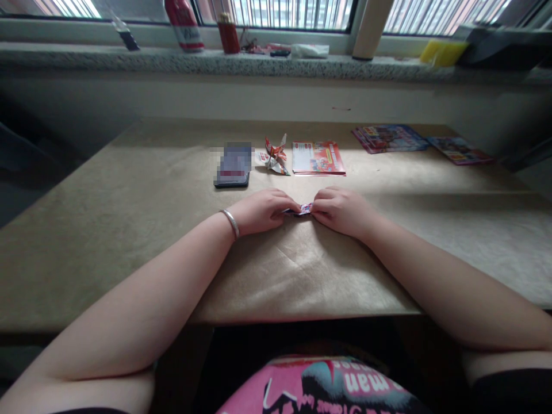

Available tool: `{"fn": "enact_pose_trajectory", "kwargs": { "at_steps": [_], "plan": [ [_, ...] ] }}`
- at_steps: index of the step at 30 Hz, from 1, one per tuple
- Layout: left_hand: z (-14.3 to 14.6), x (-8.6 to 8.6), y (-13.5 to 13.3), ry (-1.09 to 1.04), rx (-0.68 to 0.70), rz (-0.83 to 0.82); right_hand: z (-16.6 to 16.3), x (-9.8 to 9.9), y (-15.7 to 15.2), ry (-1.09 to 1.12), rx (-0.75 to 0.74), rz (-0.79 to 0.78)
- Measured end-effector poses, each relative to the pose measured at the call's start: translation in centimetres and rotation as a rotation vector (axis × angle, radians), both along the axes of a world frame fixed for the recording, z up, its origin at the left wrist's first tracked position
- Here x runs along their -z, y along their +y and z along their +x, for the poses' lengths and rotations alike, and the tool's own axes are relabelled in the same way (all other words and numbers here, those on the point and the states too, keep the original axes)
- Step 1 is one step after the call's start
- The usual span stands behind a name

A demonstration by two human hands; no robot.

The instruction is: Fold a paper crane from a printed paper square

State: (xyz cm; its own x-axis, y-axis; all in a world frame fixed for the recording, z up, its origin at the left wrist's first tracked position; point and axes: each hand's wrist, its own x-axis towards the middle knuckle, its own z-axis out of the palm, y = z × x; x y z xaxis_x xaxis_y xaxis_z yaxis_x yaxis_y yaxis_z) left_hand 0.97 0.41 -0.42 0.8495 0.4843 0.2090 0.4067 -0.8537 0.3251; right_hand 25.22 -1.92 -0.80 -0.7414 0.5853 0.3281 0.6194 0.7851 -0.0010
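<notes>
My left hand (267, 210), with a silver bangle at the wrist, is closed on the left part of a small folded piece of colourful printed paper (305, 209). From the other side my right hand (340, 210) pinches the paper's right end. The paper lies low on the table between both hands, and fingers hide much of it. Just beyond it stands a folded paper crane (276, 156) in red and white print. A stack of printed paper sheets (319, 158) lies to the crane's right, and a phone (233, 165) lies to its left.
Printed booklets or cards (390, 138) lie at the back right, with more (459, 149) beside them. A tan cover spreads over the table (107, 241). On the windowsill (259, 66) stand a red bottle (184, 26), a red container (228, 34) and a yellow item (443, 53).
</notes>
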Motion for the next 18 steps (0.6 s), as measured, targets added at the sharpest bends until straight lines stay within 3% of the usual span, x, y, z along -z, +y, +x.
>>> {"fn": "enact_pose_trajectory", "kwargs": {
  "at_steps": [9, 18],
  "plan": [
    [0.0, 0.0, -0.2, -0.008, 0.045, 0.082, 0.2, -0.8, -0.3, -0.052, -0.025, -0.042],
    [1.3, -0.1, -1.7, 0.09, -0.073, 0.347, 0.1, -0.9, -0.5, 0.002, 0.041, -0.08]
  ]
}}
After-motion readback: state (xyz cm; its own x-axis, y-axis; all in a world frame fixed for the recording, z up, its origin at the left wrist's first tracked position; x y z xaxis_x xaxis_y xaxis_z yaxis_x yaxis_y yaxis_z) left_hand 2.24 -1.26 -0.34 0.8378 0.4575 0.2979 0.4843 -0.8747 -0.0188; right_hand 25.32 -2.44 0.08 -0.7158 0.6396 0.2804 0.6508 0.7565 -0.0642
